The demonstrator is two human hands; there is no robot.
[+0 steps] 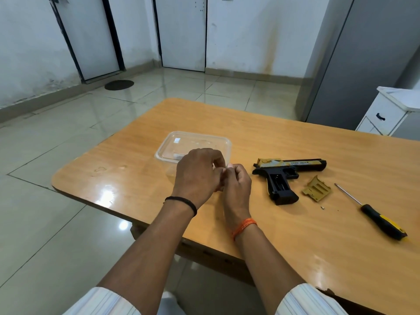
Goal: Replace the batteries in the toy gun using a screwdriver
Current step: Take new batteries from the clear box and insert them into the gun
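both hands meet at frame center over the desk (295, 235). left hand (197, 173) & right hand (236, 185) have fingers curled, pinching sth small btw them; can't tell what. clear tub (181, 142) just behind. toy gun (286, 176) center-right w/ grip open, gold cover (317, 188) beside it, screw (322, 208) below, screwdriver (372, 212) far right.

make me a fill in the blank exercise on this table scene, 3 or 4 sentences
1. The black and gold toy gun lies on the wooden ____.
2. The gold plastic cover lies between the toy gun and the black and yellow ____.
3. The clear plastic container sits on the far side of the person's two ____.
4. The small screw lies on the table, nearest the gold ____.

Missing words: table; screwdriver; hands; cover
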